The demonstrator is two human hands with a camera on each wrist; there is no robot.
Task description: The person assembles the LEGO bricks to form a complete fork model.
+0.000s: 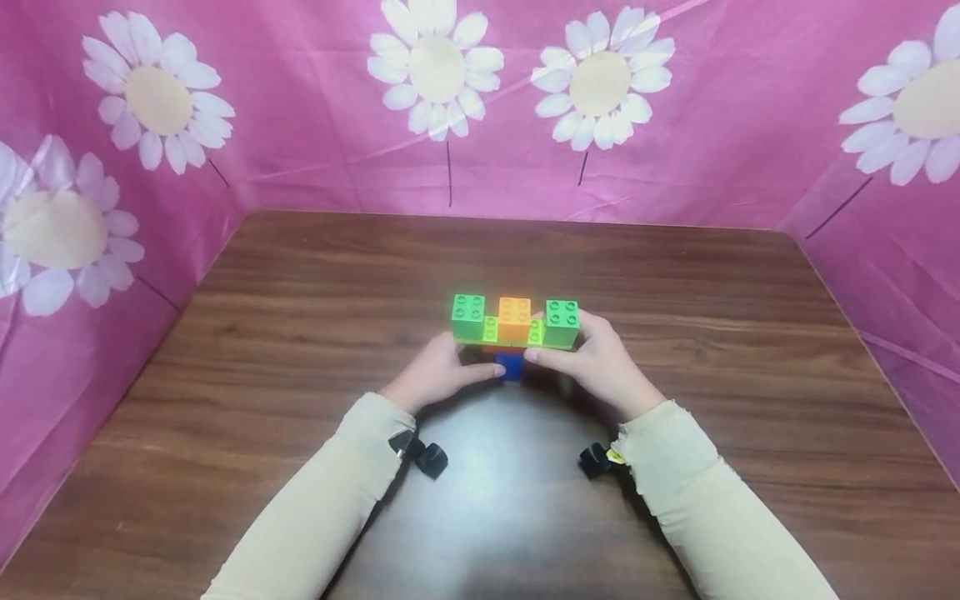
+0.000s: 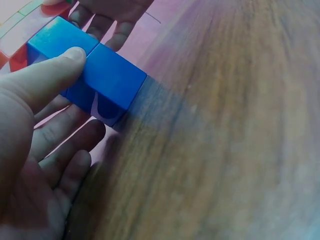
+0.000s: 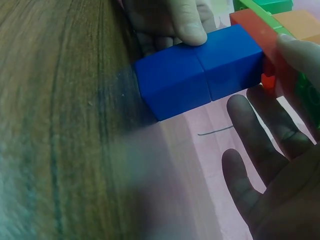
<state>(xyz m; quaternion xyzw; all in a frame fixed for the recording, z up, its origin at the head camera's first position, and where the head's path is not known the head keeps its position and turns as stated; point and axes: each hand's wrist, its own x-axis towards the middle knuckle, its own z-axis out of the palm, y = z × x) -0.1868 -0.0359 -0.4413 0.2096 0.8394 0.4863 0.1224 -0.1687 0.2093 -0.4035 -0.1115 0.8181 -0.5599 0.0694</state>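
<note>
A toy-brick structure stands near the middle of the table. Its stem is two stacked blue bricks, with a red layer above them. On top sit lime-green pieces, a green brick at each end and an orange brick in the centre. My left hand holds the blue stem, its thumb on the front face. My right hand grips the upper part from the right, thumb at the red layer; its lower fingers extend apart from the stem.
The brown wooden table spreads around the hands. Pink cloth with white flowers hangs along its back and sides. A small black device sits at the left cuff, another black device at the right.
</note>
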